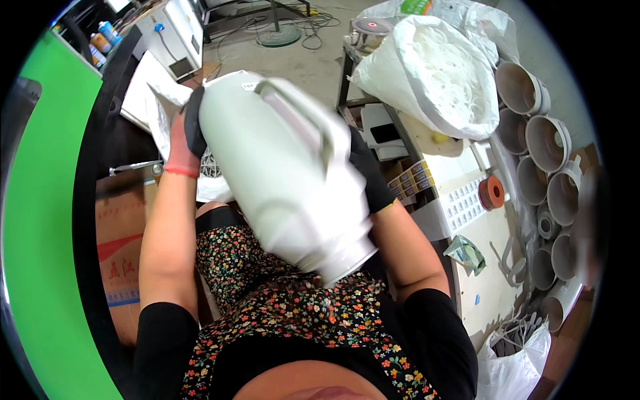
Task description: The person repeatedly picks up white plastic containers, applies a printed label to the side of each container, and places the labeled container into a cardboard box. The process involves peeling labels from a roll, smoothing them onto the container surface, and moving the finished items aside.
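A pale grey plastic thermos jug [250, 147] with a long side handle is held tilted in front of my chest. Its narrower collar end points down toward my flowered apron, and motion smears that end. Gripping the jug's left side near its wide base is my left hand [193, 127], in a red-and-black work glove. My right hand [370, 175], in a black glove, holds the other side; its fingers are mostly hidden behind the jug and handle.
On the right-hand worktable are a white bag of clear rings [447, 73], a sticker sheet [465, 203], a brown-orange tape roll [492, 193] and a green packet [465, 255]. Grey hollow jug bodies [548, 143] are stacked beyond. A cardboard box [123, 247] stands at left, beside a green surface [50, 200].
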Demonstrator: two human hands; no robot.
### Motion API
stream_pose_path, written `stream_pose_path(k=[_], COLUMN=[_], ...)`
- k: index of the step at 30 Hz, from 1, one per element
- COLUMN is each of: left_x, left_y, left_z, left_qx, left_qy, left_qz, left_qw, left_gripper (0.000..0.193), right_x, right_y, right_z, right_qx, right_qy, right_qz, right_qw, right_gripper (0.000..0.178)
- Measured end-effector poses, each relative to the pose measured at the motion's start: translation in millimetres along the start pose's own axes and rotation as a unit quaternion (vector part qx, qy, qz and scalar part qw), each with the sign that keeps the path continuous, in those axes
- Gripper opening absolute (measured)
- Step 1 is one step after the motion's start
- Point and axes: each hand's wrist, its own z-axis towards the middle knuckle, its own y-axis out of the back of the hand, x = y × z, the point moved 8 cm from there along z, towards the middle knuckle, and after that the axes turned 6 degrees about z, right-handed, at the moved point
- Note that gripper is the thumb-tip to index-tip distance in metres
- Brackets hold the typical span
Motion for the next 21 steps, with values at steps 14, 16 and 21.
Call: stream_pose_path(k=[14, 16, 21], left_x=[-128.7, -103.3, -49.5], left_y=[-66.6, -80.6, -98.3], left_z=[18.0, 13.1, -1.6], left_qx=[0.224, 0.208, 0.153], left_qy=[-0.015, 0.076, 0.263], left_qz=[-0.336, -0.360, -0.348], left_qw=[0.915, 0.906, 0.887], left_gripper=[0.071, 0.047, 0.026], right_x=[-64.4, -43.2, 48.9], right_y=[37.4, 78.1, 213.3], right_z=[-41.3, -43.9, -47.6], right_qx=[0.040, 0.073, -0.241], right_qy=[-0.125, 0.071, 0.145], right_qz=[-0.112, -0.530, -0.756], right_qw=[0.985, 0.842, 0.591], right_gripper=[0.037, 0.037, 0.032])
